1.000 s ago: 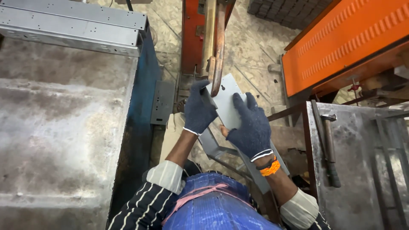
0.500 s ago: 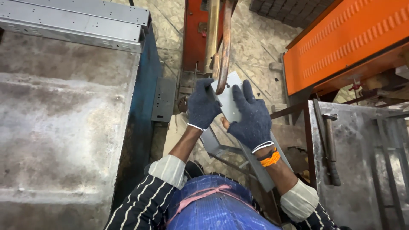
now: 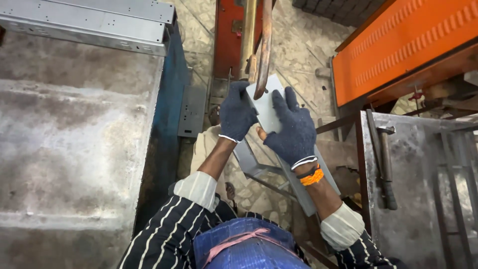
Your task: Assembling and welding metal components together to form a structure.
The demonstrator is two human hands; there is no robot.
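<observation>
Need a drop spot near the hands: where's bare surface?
The grey table left of the blue edge is bare below the channel stack. Right table holds a hammer. Crowded around both hands.

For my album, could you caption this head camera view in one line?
Two gloved hands, left hand and right hand, hold a grey metal plate under a copper electrode arm.

View: one camera on my head, looking steeply down over my chest
Distance: close, my gloved hands mid-frame at arm's reach
Edges: grey table [image 3: 74,149] left, orange machine cover [image 3: 403,45] upper right
</observation>
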